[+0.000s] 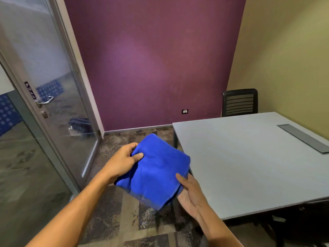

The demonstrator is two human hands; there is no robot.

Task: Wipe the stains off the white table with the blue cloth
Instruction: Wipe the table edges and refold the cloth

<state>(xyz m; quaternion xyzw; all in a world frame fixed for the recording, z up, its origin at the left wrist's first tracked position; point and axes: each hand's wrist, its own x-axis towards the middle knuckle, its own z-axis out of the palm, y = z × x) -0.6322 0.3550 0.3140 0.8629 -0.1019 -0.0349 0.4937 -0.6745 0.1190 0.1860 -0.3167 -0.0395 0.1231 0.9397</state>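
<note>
A folded blue cloth (156, 172) hangs in the air over the carpet, just left of the white table (249, 166). My left hand (122, 162) grips its upper left edge, thumb on top. My right hand (191, 195) holds its lower right corner, thumb on the cloth and fingers beneath it. The table's near left corner lies right beside the cloth. No stains show on the tabletop from here.
A grey cable slot (302, 138) is set into the table's far right. A black chair (239, 102) stands behind the table against the purple wall. A glass door (53, 97) with a metal handle stands to the left. Patterned carpet (114, 211) covers the floor.
</note>
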